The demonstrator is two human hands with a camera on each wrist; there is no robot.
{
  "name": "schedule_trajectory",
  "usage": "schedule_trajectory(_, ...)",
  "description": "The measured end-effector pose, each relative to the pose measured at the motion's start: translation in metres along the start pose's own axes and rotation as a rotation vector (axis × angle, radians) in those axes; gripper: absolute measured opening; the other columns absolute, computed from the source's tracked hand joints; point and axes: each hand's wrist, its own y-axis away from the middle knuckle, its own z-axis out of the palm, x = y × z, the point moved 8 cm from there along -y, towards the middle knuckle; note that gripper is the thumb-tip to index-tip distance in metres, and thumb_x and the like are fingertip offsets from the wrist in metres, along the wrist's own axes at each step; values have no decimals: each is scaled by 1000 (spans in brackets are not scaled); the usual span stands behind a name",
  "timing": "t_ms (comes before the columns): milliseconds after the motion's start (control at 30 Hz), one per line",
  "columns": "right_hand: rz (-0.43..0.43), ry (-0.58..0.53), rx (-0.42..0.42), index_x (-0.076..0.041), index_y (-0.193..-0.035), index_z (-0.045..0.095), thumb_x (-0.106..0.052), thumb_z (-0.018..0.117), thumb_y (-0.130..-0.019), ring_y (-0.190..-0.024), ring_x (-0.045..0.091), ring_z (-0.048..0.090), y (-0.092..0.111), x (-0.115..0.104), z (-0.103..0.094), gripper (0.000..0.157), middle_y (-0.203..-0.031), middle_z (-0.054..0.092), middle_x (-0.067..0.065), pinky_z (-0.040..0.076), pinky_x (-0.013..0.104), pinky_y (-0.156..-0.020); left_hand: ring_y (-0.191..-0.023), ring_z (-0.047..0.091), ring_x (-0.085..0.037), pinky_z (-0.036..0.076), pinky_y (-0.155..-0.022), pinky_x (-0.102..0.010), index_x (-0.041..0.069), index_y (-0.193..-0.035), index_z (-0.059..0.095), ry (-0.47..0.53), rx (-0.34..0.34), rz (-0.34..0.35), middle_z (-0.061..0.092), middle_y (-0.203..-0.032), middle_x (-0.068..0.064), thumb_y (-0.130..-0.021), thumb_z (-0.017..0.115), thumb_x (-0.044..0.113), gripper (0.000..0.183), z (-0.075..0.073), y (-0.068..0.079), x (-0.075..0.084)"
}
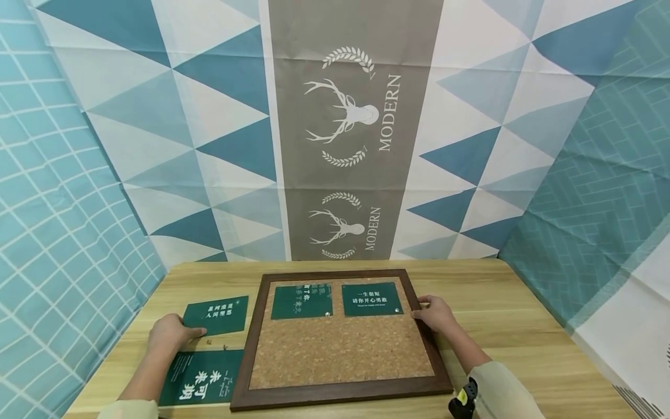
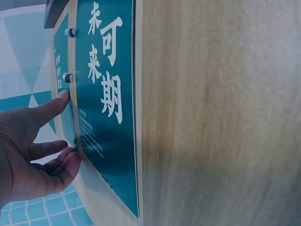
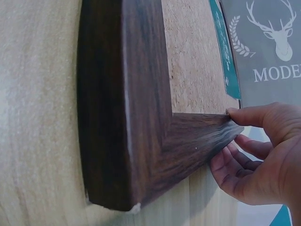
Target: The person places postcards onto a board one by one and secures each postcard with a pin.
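Note:
My left hand [image 1: 170,336] is at a green card [image 1: 222,316] with white lettering, left of the corkboard. Its thumb lies by the card's near edge, and the other fingers bend at the outer end. Closer to me lies a second green card [image 1: 204,377], with larger white characters. Two shiny pushpins [image 2: 70,32] stand between these cards. My right hand [image 1: 435,313] grips the right side of the corkboard's dark wooden frame [image 3: 197,141], thumb on top and fingers curled against the outer side. On the corkboard [image 1: 340,355], two more green cards [image 1: 371,299] sit side by side along the top.
The corkboard rests on a light wooden table [image 1: 502,326]. Behind the table hangs a patterned cloth [image 1: 345,174] with triangles and deer heads. Blue tile-patterned cloth [image 1: 63,203] borders the left side. A dark device [image 1: 463,398] is strapped at the right wrist.

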Motion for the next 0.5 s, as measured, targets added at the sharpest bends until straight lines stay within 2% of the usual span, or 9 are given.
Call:
schedule_trajectory(167, 6, -6, -4, 9, -129, 48, -12, 63, -86, -83, 25, 58, 1, 1, 2, 50, -119, 52, 32, 46, 29, -57, -80, 55, -38, 47, -75, -48, -24, -102, 50, -4, -6, -13, 56, -93, -35, -76, 74, 31, 65, 0, 1, -4)
schedule_trajectory(333, 15, -11, 2, 8, -129, 48, -13, 63, -85, -83, 25, 57, -1, 1, 1, 51, -121, 51, 32, 44, 29, -56, -99, 50, -51, 43, -88, -55, -27, -117, 40, 32, -26, -48, 47, -111, -43, -79, 71, 33, 79, 2, 2, -8)
schedule_trajectory(500, 12, 2, 1, 8, -129, 48, -13, 63, -86, -90, 29, 58, -1, 1, 0, 51, -122, 50, 33, 47, 30, -60, -106, 44, -53, 40, -93, -57, -26, -122, 36, 94, -11, -89, 41, -117, -45, -78, 73, 33, 83, 2, 2, -11)
